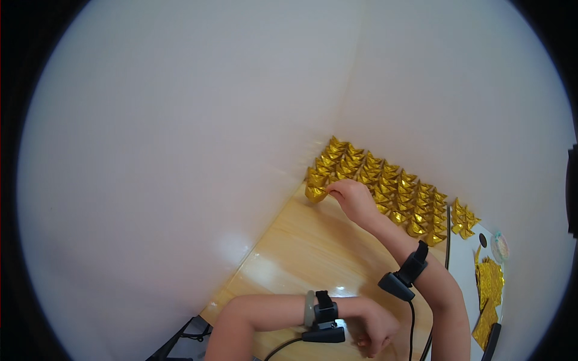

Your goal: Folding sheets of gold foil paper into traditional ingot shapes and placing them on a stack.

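Observation:
Several rows of shiny gold foil folded ingots (386,178) stand packed together in the far corner of the wooden table (289,246). At the near left end of these rows, the thumb and fingertips of my right hand (356,200) pinch the pointed right tip of one gold foil ingot (315,193). It sits at table level beside its neighbours. My right forearm and hand cover part of the front rows. Close to the near side of the table, my left hand (380,328) is curled with its fingers folded in, and no object shows in it.
White walls (192,138) meet behind the ingots. On the right, past a dark cable or edge, a white surface (460,248) bears a few more ingots (463,218), gold foil sheets (490,283) and a round clear roll-like item (500,246). Each wrist wears a black strapped device with a cable.

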### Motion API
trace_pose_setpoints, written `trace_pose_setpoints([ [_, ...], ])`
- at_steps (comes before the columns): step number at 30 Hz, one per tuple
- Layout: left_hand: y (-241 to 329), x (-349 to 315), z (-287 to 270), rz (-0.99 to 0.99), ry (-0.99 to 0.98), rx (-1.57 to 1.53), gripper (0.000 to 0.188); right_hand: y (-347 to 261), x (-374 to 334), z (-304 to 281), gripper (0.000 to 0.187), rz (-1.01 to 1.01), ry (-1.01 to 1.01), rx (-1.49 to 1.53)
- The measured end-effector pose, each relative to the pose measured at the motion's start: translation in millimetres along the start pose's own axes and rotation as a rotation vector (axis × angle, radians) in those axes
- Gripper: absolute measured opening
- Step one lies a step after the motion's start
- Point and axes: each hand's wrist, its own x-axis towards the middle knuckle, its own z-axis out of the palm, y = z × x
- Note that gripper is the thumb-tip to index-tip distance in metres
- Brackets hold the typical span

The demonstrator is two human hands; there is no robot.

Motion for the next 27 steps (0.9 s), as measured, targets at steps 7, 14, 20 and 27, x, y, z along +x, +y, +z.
trace_pose_setpoints([
  [7, -22, 10, 10, -0.051, 0.058, -0.145, 0.020, -3, 13, 25, 0.011, -0.033, 0.050, -0.110],
  [14, -19, 13, 5, 0.001, 0.056, -0.137, 0.022, -4, 17, 27, 0.010, -0.047, 0.078, -0.118],
  [20, -40, 28, 9, 0.070, 0.107, -0.065, 0.023, -4, 19, 26, 0.010, -0.086, 0.091, -0.179],
  [27, -20, 20, 0, 0.028, 0.042, -0.160, 0.021, -2, 16, 25, 0.010, -0.083, 0.079, -0.191],
])
